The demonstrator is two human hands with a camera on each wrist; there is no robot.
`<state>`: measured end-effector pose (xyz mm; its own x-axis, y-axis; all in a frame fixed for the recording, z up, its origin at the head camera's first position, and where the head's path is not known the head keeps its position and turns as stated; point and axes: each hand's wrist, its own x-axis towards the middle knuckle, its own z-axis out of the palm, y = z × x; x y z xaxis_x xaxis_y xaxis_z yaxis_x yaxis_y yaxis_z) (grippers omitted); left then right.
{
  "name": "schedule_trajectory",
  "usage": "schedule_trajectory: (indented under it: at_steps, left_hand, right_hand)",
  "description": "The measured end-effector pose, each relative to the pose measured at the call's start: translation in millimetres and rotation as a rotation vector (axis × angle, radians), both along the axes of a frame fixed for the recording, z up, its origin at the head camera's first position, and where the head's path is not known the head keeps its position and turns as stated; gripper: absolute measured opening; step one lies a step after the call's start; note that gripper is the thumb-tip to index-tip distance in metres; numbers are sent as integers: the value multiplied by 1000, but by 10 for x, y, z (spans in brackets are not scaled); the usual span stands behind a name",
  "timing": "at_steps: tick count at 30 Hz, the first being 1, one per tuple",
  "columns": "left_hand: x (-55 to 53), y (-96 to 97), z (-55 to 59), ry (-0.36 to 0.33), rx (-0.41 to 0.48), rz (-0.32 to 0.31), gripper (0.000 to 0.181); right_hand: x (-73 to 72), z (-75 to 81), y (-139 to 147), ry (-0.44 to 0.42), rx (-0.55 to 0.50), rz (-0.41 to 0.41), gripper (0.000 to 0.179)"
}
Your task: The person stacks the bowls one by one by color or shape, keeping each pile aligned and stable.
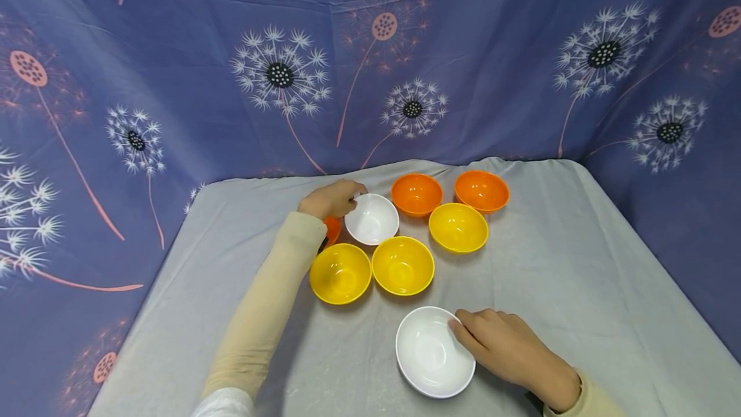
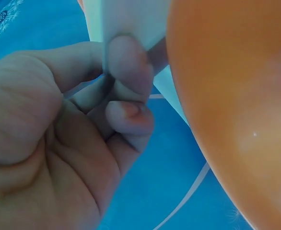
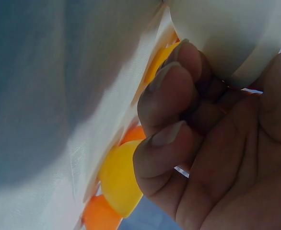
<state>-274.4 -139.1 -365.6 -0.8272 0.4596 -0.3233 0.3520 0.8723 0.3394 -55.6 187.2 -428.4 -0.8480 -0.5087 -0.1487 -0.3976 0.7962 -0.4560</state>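
Observation:
At the back left of the cloth, my left hand [image 1: 331,199] pinches the rim of a small white bowl [image 1: 372,219]. The left wrist view shows the thumb and fingers meeting on the white wall, beside a large orange bowl [image 2: 236,96]. That orange bowl [image 1: 332,230] is mostly hidden behind the left wrist in the head view. Nearer the front, my right hand [image 1: 509,347] grips the right rim of a second white bowl [image 1: 435,354], which looks slightly tilted. In the right wrist view this bowl [image 3: 227,33] sits between thumb and curled fingers.
Two yellow bowls, one left [image 1: 340,274] and one right [image 1: 403,266], stand side by side before the far white bowl. A third yellow bowl [image 1: 458,228] sits farther right, below two orange bowls [image 1: 417,195]. Patterned blue fabric [image 1: 492,82] hangs behind the grey cloth [image 1: 579,275].

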Motion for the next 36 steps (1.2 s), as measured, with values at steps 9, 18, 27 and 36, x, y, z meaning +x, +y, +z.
schedule_trajectory:
  at_steps: [9, 18, 27, 36]
  left_hand:
    - [20, -115, 33, 54, 80, -25, 43]
    - [93, -134, 104, 65, 73, -39, 38]
    - [252, -131, 199, 87, 71, -89, 32]
    - [460, -48, 331, 138, 67, -99, 31]
  right_hand:
    - [3, -5, 6, 13, 0, 0, 33]
    - [12, -7, 7, 18, -2, -1, 34]
    - [19, -30, 24, 40, -15, 14, 37]
    - [22, -30, 30, 78, -20, 22, 37]
